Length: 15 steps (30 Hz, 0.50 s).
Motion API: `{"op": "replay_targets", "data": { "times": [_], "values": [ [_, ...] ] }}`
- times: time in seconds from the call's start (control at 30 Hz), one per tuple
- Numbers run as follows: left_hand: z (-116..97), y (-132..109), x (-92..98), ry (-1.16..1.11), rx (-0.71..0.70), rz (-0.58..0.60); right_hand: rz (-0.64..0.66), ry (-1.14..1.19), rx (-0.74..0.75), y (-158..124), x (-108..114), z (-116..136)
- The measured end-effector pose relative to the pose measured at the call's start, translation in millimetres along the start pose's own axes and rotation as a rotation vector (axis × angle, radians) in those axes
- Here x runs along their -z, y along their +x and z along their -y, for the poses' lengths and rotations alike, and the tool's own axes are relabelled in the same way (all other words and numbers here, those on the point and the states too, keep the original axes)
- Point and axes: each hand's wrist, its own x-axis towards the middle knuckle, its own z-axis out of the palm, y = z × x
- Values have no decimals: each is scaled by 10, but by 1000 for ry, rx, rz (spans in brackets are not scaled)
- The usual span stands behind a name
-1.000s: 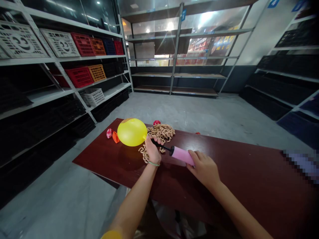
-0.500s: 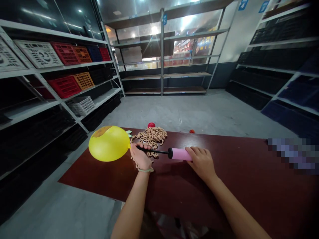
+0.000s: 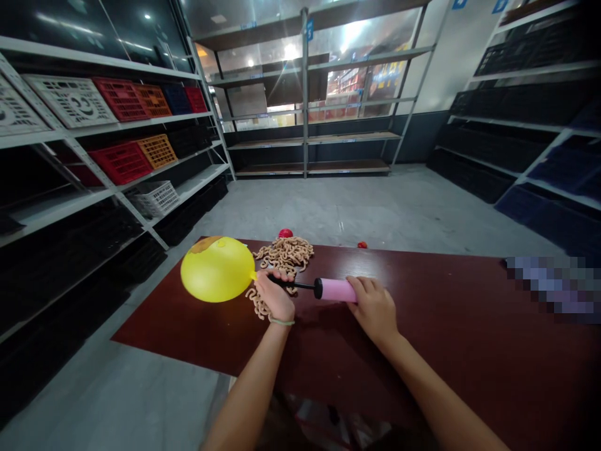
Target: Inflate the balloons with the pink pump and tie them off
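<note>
A blown-up yellow balloon (image 3: 218, 272) with a brownish patch on top sits left of my left hand (image 3: 277, 300). Its neck meets that hand, whose fingers are closed around the black end of a balloon pump (image 3: 337, 290). From there a thin black rod runs to the pump's pink barrel. My right hand (image 3: 375, 308) is wrapped around the barrel's right end. The pump lies roughly level above the dark red table (image 3: 446, 332). How the balloon's neck joins the pump is hidden by my left fingers.
Behind my left hand lies a heap of beige curly strands (image 3: 295, 250), with a red round object (image 3: 285, 233) at its back. A small red thing (image 3: 362, 245) is by the far edge. Shelves with crates (image 3: 123, 161) stand left; a pixelated patch covers the table's right end.
My left hand and the balloon have shifted right, toward the barrel, so less black rod shows. My right hand has moved slightly left, still holding the barrel.
</note>
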Motion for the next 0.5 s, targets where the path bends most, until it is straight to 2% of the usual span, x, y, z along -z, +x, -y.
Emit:
{"op": "replay_targets", "data": {
  "times": [0.13, 0.27, 0.4, 0.5],
  "values": [
    [171, -154, -59, 24, 39, 86, 96, 48, 115, -39, 13, 106],
    [151, -115, -69, 1, 23, 139, 81, 48, 159, -25, 17, 70],
    [1, 54, -39, -8, -30, 63, 16, 31, 198, 16, -15, -107],
    [-120, 207, 35, 3, -75, -20, -37, -21, 167, 42, -27, -251]
  ]
}}
